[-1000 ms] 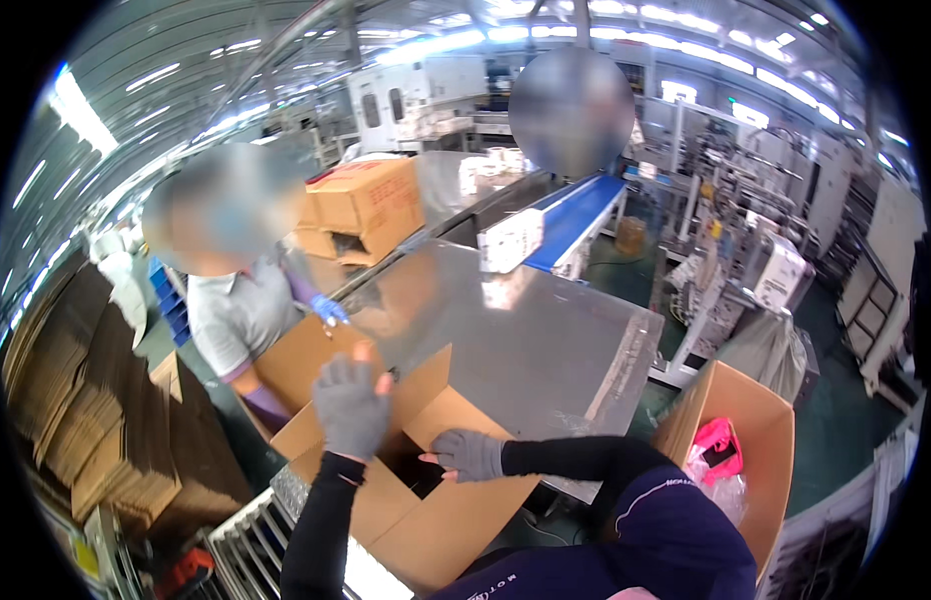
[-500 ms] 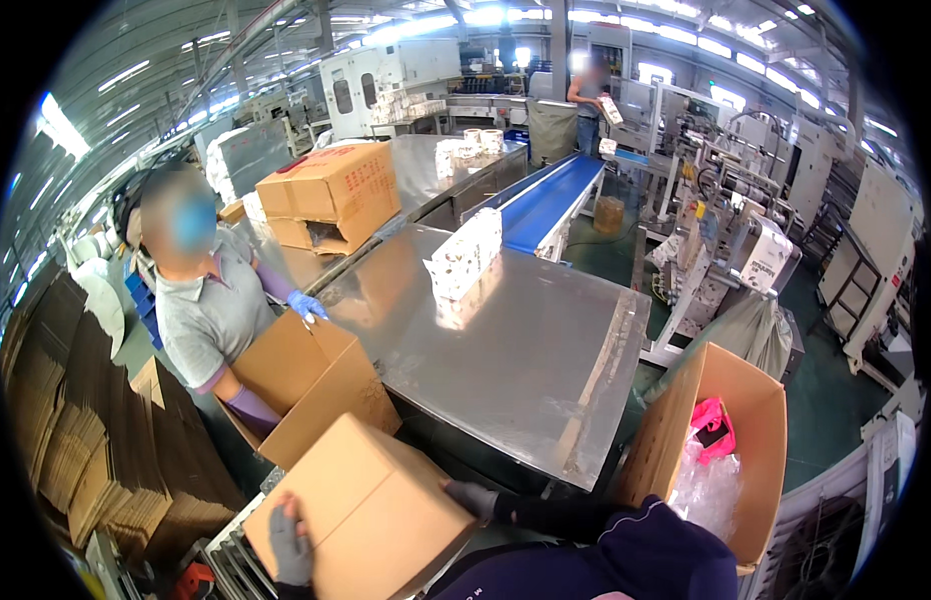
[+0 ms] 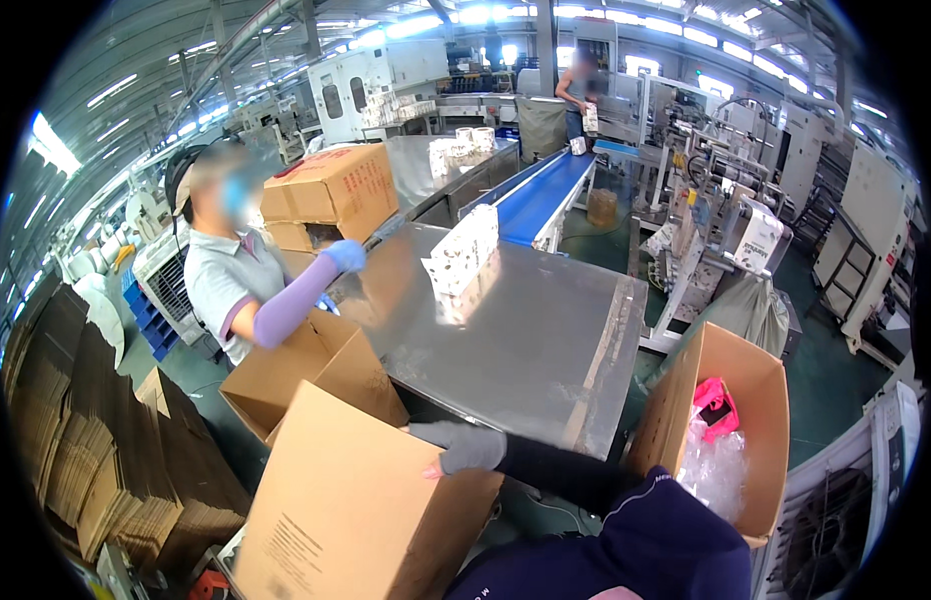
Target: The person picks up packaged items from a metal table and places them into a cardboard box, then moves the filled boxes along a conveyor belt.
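A large closed brown cardboard box (image 3: 346, 510) stands in front of me at the lower left, its printed side facing me. My right hand (image 3: 464, 447), in a grey glove with a dark sleeve, grips the box's upper right corner. My left hand does not show; it may be behind the box. Just beyond stands an open cardboard box (image 3: 306, 365) in front of a co-worker (image 3: 226, 280), who reaches a blue-gloved hand (image 3: 344, 255) onto the steel table (image 3: 546, 330).
A white printed pack (image 3: 466, 250) stands on the table, with a blue conveyor (image 3: 536, 195) behind it. At the right is an open box (image 3: 731, 400) holding clear plastic and a pink item. Flat cardboard stacks (image 3: 76, 450) lie left; sealed boxes (image 3: 331, 185) behind the co-worker.
The box has come down from being turned over before me to standing at lower left. My left hand has left view. The co-worker's arm rose onto the table.
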Tool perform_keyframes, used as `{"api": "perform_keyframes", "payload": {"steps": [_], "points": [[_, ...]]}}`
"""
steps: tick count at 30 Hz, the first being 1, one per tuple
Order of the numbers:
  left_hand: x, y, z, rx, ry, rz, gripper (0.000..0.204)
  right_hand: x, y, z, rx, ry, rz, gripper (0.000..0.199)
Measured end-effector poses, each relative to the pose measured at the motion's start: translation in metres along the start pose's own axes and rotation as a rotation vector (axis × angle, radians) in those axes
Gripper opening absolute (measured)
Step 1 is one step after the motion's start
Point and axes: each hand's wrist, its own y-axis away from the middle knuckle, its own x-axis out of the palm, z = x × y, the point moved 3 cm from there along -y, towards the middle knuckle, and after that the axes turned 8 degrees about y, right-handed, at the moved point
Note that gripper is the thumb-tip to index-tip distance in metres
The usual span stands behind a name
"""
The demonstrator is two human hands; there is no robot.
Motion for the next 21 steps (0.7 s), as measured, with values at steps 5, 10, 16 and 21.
{"api": "perform_keyframes", "payload": {"steps": [5,10,16,21], "points": [[-0.077,0.021,0.163,-0.726,0.416,-0.079,0.054,0.06,-0.018,0.037,0.006,1.097,0.012,0.071],[0.002,0.004,0.106,-0.478,0.364,0.262,0.046,0.148,-0.027,-0.167,0.055,1.573,-0.01,0.053],[0.069,-0.005,0.02,0.099,-0.334,0.109,0.041,0.13,-0.064,-0.094,0.263,0.9,0.471,0.044],[0.085,-0.009,0.001,0.294,-0.529,0.119,0.035,-0.113,-0.016,-0.098,0.268,2.06,-0.345,0.103]]}}
